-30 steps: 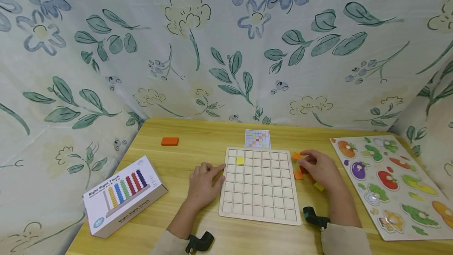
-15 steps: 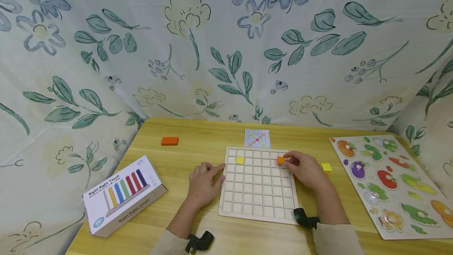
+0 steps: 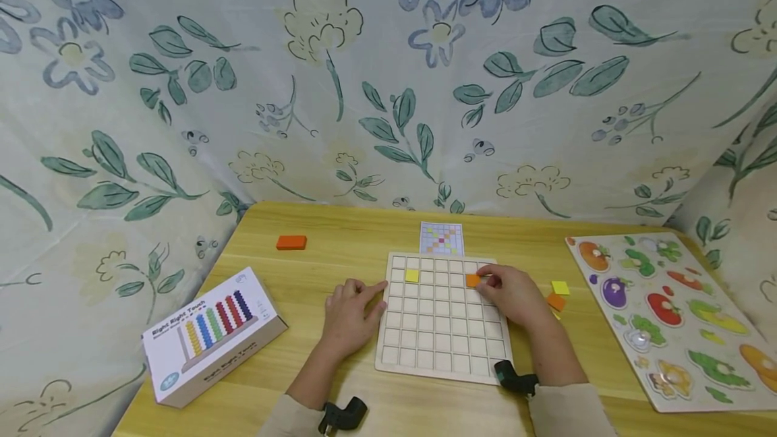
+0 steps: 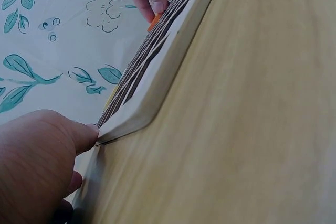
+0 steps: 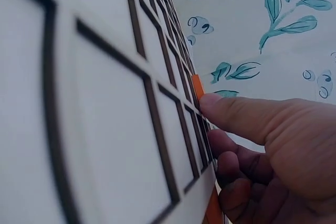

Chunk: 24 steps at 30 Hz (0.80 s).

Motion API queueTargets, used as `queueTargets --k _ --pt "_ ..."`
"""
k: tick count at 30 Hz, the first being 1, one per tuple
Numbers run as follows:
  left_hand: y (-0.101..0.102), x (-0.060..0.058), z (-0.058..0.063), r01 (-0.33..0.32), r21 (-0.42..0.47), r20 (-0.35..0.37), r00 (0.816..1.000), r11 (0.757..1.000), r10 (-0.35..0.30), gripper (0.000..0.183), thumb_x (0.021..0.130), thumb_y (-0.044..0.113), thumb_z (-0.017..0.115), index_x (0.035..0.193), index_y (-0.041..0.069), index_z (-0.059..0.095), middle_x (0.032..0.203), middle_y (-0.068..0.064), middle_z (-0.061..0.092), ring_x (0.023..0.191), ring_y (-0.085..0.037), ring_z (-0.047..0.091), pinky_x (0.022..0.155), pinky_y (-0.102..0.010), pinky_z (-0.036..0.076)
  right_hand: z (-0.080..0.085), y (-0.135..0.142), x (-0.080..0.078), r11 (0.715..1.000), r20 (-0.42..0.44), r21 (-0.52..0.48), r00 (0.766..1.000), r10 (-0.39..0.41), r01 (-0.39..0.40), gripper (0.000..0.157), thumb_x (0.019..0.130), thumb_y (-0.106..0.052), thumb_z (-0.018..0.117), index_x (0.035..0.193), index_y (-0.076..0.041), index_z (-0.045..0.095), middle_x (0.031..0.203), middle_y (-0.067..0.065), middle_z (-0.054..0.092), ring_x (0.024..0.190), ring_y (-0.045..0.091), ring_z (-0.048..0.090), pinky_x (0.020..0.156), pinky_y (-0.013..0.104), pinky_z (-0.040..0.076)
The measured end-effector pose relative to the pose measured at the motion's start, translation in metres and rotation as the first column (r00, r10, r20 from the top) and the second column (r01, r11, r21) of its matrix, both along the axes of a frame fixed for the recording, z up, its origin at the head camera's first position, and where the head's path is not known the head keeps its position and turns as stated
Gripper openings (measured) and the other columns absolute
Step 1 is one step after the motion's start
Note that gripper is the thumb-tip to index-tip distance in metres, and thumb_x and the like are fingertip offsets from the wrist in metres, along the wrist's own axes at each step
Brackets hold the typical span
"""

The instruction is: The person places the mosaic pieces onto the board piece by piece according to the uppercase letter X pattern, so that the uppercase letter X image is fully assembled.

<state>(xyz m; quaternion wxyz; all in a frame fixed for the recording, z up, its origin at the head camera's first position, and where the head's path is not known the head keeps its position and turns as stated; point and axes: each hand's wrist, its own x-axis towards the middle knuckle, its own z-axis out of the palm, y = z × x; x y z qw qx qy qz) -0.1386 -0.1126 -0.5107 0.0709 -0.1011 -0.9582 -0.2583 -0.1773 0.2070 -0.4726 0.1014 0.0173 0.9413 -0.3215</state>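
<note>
A wooden grid board (image 3: 443,361) lies flat on the table, with one yellow square tile (image 3: 411,276) in its upper left. My right hand (image 3: 514,295) pinches an orange square tile (image 3: 472,280) over a cell in the board's upper right; the right wrist view shows the thumb on this orange tile (image 5: 197,85), which stands slightly tilted above the grid. My left hand (image 3: 351,315) touches the board's left edge, index finger stretched out and thumb beside it. In the left wrist view a fingertip of this hand (image 4: 42,156) meets the board's corner.
Behind the board lies a printed pattern card (image 3: 441,237). Loose yellow tiles (image 3: 560,287) and an orange tile (image 3: 555,301) lie right of my right hand. A vegetable puzzle board (image 3: 674,315) is at far right, a white toy box (image 3: 212,336) at left, an orange block (image 3: 291,242) behind.
My right hand has picked an orange tile from the loose ones right of the board and carried it left over the grid's upper right. The left hand has stayed at the edge.
</note>
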Motion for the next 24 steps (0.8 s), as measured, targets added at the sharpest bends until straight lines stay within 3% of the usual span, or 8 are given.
queueTargets --k 7,17,24 --pt "0.000 0.001 0.001 -0.003 0.017 0.001 1.000 1.000 0.003 0.037 0.099 0.034 0.064 0.136 0.029 0.067 0.105 -0.001 0.051 0.085 -0.015 0.036 0.078 -0.035 0.025 0.002 -0.004 -0.002 0.999 -0.031 0.024 0.999 0.025 -0.024 0.031 0.097 -0.023 0.069 0.127 -0.013 0.068 0.093 0.005 0.062 0.079 0.020 0.054 0.068 0.031 0.042" --pt "0.000 0.000 0.004 0.000 0.014 -0.005 1.000 1.000 0.000 0.037 0.099 0.035 0.064 0.136 0.030 0.067 0.106 -0.002 0.054 0.086 -0.016 0.039 0.079 -0.035 0.027 0.002 -0.003 0.003 1.000 -0.044 -0.005 0.999 -0.011 0.011 0.033 0.096 -0.022 0.072 0.128 -0.014 0.068 0.095 0.005 0.063 0.081 0.020 0.054 0.068 0.031 0.043" --pt "0.000 0.001 0.001 0.006 0.005 0.003 1.000 1.000 -0.006 0.037 0.099 0.036 0.064 0.136 0.030 0.067 0.106 -0.002 0.054 0.087 -0.015 0.038 0.079 -0.035 0.027 0.000 0.014 0.013 0.992 -0.100 -0.092 0.991 -0.092 0.083 0.033 0.098 -0.023 0.070 0.128 -0.012 0.068 0.102 0.008 0.065 0.088 0.022 0.056 0.073 0.030 0.047"
